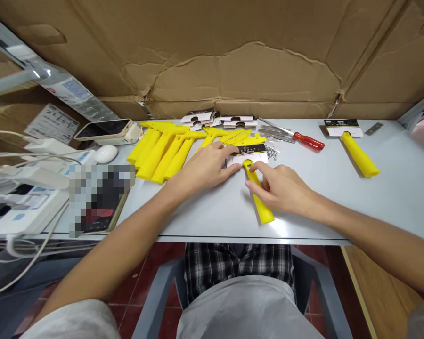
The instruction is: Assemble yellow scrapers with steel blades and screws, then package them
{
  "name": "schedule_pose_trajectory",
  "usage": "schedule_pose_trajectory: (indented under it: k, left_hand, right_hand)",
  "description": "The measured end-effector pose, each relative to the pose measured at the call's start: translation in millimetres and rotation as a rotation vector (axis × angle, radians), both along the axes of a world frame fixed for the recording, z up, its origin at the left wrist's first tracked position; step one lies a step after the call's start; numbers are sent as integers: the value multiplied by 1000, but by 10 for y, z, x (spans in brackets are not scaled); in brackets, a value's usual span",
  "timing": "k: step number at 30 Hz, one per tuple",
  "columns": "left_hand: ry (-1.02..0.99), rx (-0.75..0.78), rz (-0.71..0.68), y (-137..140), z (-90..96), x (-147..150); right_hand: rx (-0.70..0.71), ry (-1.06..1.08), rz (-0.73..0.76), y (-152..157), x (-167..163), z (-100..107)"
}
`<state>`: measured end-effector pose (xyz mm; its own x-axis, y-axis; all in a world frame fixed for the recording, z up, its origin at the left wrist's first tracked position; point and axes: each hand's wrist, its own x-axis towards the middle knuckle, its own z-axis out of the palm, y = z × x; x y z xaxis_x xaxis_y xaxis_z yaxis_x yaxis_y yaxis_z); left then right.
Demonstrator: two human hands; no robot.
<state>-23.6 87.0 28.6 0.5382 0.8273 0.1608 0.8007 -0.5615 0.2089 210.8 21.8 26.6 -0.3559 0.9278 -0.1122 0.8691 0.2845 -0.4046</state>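
Note:
A yellow-handled scraper (263, 207) lies before me, its head covered by a black-and-white card sleeve (231, 160). My left hand (210, 165) is closed at the sleeve's left end, index finger above and thumb below. On the upper handle, my right hand (282, 186) has its index finger near the neck and its thumb against the side. The blade end is hidden under the card. Just behind are loose yellow handle parts (247, 140) and a small heap of screws (273, 153). Several yellow handles (159, 155) lie to the left of my left hand.
Stacked card sleeves (201, 116), metal blades (279, 134) and a red screwdriver (309, 141) lie toward the back. Another carded scraper (360, 155) and a single blade (373, 128) are at right. Phones, cables and a power strip (49, 207) crowd the left; cardboard (247, 47) walls the back.

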Motion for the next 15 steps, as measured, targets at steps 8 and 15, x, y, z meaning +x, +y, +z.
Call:
schedule_pose_trajectory:
  k: [8,15]
  left_hand:
    - [129,15,57,-754,-177,-180]
    - [140,27,123,-1018,-518,-176]
  right_hand:
    - [368,-117,142,-266,371,-92]
    - [351,-324,126,-482,461,-598]
